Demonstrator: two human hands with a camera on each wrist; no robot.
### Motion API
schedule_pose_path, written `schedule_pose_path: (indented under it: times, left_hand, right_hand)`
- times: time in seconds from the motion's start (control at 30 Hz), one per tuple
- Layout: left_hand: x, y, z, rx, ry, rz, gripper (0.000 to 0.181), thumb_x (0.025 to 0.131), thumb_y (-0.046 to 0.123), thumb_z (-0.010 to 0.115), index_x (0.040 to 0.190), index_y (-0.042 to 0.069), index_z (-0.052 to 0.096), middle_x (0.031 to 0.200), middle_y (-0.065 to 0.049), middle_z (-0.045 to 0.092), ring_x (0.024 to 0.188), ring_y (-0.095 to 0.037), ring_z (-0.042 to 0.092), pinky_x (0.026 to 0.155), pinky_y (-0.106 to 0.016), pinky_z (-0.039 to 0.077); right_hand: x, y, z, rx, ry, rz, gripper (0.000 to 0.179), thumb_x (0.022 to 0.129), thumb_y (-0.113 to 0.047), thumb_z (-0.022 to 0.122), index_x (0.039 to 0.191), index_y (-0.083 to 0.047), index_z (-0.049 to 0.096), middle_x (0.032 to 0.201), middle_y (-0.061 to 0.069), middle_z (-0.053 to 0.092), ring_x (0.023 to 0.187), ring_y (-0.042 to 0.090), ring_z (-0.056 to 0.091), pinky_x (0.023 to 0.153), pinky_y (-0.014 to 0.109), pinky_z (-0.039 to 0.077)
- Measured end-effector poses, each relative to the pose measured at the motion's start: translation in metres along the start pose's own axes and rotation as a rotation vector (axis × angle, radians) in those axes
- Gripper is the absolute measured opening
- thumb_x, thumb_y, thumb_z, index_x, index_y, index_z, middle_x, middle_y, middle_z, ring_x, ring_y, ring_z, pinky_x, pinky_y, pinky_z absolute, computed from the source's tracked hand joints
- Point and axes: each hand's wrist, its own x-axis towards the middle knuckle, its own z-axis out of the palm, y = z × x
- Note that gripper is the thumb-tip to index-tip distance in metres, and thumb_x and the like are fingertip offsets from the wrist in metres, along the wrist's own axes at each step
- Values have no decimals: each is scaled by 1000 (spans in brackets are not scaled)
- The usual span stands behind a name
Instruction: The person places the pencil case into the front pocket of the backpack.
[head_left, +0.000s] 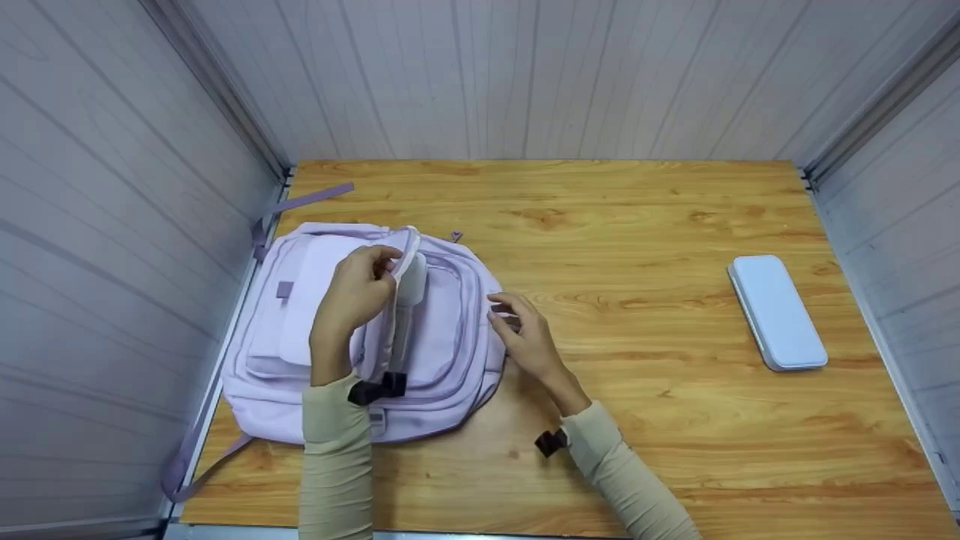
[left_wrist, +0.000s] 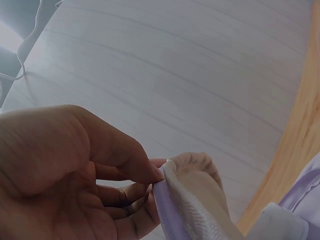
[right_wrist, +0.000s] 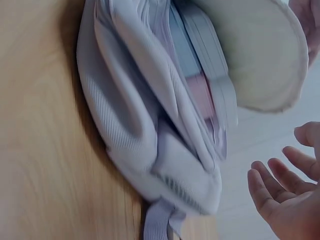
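A lilac backpack (head_left: 441,319) lies on the left part of the table, its front flap (head_left: 324,262) lifted. At the flap's zipped edge (left_wrist: 172,217), my left hand (head_left: 354,289) pinches the fabric between thumb and fingers. White flat items (right_wrist: 212,60) show inside the opening, beside something bluish and something pink (right_wrist: 201,95); their kinds are unclear. Close to the backpack's right edge hovers my right hand (head_left: 529,337), fingers loosely bent and holding nothing. In the right wrist view that hand's fingers are spread apart from the bag.
A light blue oblong case (head_left: 778,311) lies on the wooden table (head_left: 637,247) at the right. Purple straps (head_left: 311,198) trail from the backpack's left side. Pale panels (head_left: 487,75) wall the table at the back and both sides.
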Motion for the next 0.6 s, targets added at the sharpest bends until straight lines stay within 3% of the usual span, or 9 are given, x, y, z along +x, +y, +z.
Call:
schedule_pose_path:
  times: [0.17, 0.6]
  left_hand:
    - [0, -2, 1, 3, 8, 4, 37, 85, -2, 44, 115, -4, 64, 99, -17, 62, 90, -26, 55, 77, -36, 44]
    - [-1, -2, -1, 4, 5, 7, 36, 86, -2, 44, 116, -4, 63, 100, -18, 62, 91, -27, 55, 79, -38, 45]
  right_hand:
    - [0, 9, -16, 19, 46, 15, 29, 92, 2, 56, 119, 12, 57, 116, 31, 56, 105, 49, 58, 89, 49, 51]
    - [-7, 33, -61, -64, 147, 76, 32, 93, -2, 56, 121, 12, 56, 120, 28, 57, 109, 44, 57, 91, 51, 48]
